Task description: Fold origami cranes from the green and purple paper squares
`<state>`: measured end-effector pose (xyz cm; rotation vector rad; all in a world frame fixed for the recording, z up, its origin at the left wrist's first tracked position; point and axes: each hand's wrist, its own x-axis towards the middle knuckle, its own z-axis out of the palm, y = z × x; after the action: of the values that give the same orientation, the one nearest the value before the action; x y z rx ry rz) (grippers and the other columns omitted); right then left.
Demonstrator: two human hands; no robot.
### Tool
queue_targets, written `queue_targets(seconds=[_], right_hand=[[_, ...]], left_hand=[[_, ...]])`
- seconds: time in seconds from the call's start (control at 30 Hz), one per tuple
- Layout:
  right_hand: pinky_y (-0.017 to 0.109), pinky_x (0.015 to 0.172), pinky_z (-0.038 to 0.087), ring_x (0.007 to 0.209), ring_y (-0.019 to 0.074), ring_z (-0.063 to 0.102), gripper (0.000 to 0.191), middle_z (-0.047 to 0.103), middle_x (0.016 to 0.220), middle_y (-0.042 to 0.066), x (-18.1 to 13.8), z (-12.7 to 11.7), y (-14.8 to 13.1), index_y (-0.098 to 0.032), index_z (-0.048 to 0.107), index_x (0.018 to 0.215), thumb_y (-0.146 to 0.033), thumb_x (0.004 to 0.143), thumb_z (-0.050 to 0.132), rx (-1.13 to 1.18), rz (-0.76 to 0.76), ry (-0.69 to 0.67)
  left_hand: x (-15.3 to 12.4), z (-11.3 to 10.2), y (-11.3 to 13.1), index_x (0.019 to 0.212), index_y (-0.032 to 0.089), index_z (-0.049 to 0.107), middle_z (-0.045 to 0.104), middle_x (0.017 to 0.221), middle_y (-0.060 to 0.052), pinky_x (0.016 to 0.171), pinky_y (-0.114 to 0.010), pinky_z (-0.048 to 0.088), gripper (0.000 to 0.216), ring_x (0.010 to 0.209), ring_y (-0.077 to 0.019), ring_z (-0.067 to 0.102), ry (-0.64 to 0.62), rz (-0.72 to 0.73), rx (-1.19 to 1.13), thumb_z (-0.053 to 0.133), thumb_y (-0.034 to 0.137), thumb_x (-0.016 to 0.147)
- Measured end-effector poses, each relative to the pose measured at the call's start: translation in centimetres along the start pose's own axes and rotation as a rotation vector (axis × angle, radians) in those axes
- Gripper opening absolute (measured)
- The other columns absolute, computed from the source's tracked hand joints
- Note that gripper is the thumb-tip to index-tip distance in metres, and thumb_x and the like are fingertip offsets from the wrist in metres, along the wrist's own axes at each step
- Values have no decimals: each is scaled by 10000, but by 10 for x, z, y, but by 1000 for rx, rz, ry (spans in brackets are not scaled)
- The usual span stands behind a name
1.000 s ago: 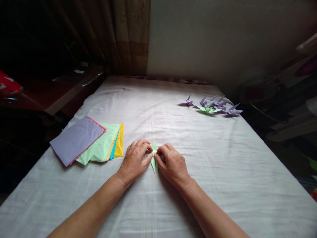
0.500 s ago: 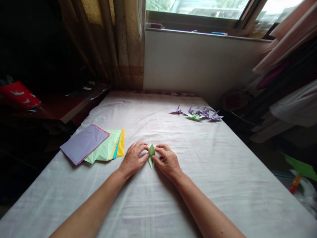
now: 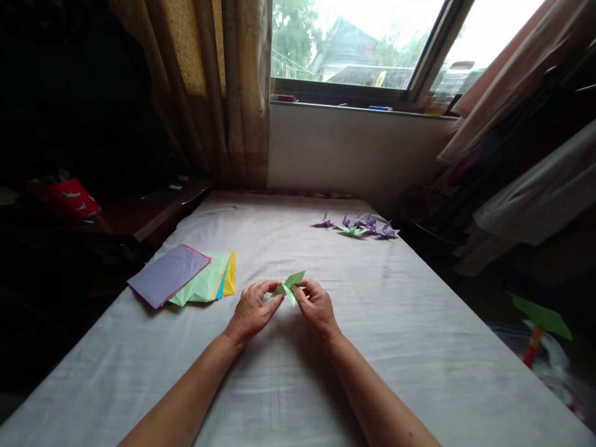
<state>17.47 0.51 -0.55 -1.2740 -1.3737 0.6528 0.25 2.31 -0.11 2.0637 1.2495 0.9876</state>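
Observation:
A small folded piece of light green paper (image 3: 289,286) is pinched between both my hands just above the white cloth. My left hand (image 3: 252,311) grips its left side with thumb and fingers closed. My right hand (image 3: 317,307) grips the right side the same way. One pointed flap of the paper sticks up and to the right. A stack of coloured paper sheets (image 3: 182,282), purple on top with green, blue and yellow below, lies to the left of my hands.
Several finished paper cranes (image 3: 356,225), mostly purple with one green, sit at the far right of the white-covered table (image 3: 419,347). A curtain (image 3: 218,87) and a window (image 3: 354,49) are behind. Dark furniture stands at the left; clutter lies off the right edge.
The green paper has been lifted off the cloth and a flap has opened out to the right. The camera has tilted up, bringing the window into view.

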Motion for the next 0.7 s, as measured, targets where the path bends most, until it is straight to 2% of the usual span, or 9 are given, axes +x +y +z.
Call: queue_targets(seconds=[0.07, 0.17, 0.23, 0.33, 0.43, 0.57, 0.7], right_hand=[[245, 598, 477, 604, 138, 587, 251, 706, 770, 26, -5, 0, -2, -201, 696, 809, -405, 823, 550, -43, -17, 9], [240, 564, 456, 552, 131, 575, 266, 689, 703, 8, -10, 1, -4, -203, 679, 810, -410, 852, 517, -68, 15, -25], [237, 547, 442, 536, 128, 566, 276, 676, 674, 2, -12, 2, -4, -200, 672, 805, -423, 855, 518, -59, 42, -26], [231, 521, 433, 544, 130, 562, 295, 666, 670, 0, -14, 4, -3, -197, 673, 818, -453, 849, 529, 5, 81, -32], [225, 502, 431, 552, 133, 567, 301, 658, 657, -5, -14, 4, -2, -200, 671, 805, -466, 847, 538, 64, 105, -64], [221, 503, 436, 560, 135, 577, 293, 646, 631, -11, -13, 3, 0, -202, 660, 767, -459, 850, 547, 89, 102, -108], [223, 484, 435, 517, 127, 564, 288, 653, 632, -12, -14, 5, 4, -190, 656, 915, -448, 856, 543, 74, 116, -96]], left_hand=[[-4, 1, 8, 1078, 225, 674, 736, 900, -32, 804, -306, 485, 289, 839, -191, 665, 22, -53, -22, 606, 354, 829], [-8, 2, 16, 1235, 230, 596, 697, 772, 17, 613, -230, 444, 431, 616, -125, 597, -6, -157, -112, 603, 359, 824], [-11, 3, 17, 1266, 229, 581, 663, 734, 33, 560, -211, 407, 466, 556, -101, 545, -32, -184, -172, 600, 369, 822], [-12, 3, 14, 1208, 208, 627, 637, 707, 29, 568, -209, 402, 438, 576, -102, 534, -63, -178, -267, 604, 413, 822], [-11, 0, 10, 1232, 167, 606, 648, 726, 6, 602, -220, 426, 515, 634, -122, 566, -100, -206, -389, 622, 451, 803], [-10, -4, 9, 1206, 155, 629, 651, 728, -4, 616, -225, 426, 518, 658, -131, 569, -125, -224, -424, 648, 447, 779], [-9, -3, 9, 1046, 159, 691, 635, 665, 7, 567, -217, 396, 418, 595, -116, 533, -136, -255, -477, 689, 447, 743]])
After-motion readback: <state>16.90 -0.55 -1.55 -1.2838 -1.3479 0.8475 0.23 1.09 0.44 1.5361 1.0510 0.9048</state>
